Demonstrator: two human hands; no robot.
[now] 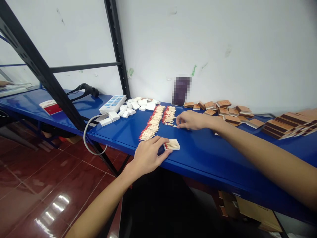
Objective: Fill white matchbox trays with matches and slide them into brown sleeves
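Note:
My left hand rests on the front of the blue shelf and grips a small white tray of matches between thumb and fingers. My right hand reaches across to the shorter row of red-tipped matches, its fingertips pinched at the row's near end; what they hold is too small to make out. A longer row of matches lies just left of it, running from back to front.
Several empty white trays and a white power strip with its cable lie at the back left. Brown matchbox sleeves are scattered at the back right, with stacks far right. A black diagonal rack brace crosses the left.

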